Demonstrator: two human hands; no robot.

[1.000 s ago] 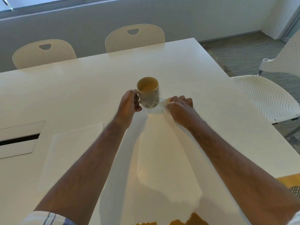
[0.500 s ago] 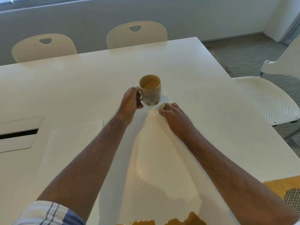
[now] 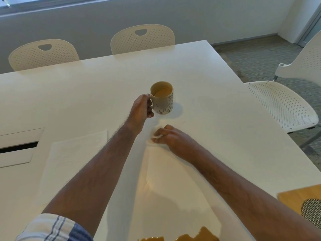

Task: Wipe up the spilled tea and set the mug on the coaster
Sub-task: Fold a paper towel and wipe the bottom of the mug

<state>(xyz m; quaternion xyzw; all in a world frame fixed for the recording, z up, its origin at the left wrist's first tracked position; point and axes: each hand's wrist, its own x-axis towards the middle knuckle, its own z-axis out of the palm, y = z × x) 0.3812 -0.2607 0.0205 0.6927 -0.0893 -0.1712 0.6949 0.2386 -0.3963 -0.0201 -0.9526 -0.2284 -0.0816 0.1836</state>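
A patterned cream mug [image 3: 162, 100] with tea inside stands on the white table [image 3: 86, 94]. My left hand [image 3: 141, 108] grips its handle. Just nearer, my right hand [image 3: 171, 136] presses a crumpled white tissue [image 3: 157, 136] flat on the table. Brown spilled tea [image 3: 191, 237] pools at the table's near edge. A wooden coaster [image 3: 298, 197] with a metal mesh inset lies at the right edge, partly cut off.
A flat white paper towel [image 3: 76, 153] lies to the left of my left arm; another sheet [image 3: 173, 197] lies between my arms. A cable slot [image 3: 19, 146] opens at far left. White perforated chairs [image 3: 281, 105] stand right and behind.
My right hand has dragged the tissue toward me, away from the mug's base. The mug stays in my left hand's grip at about the same spot.
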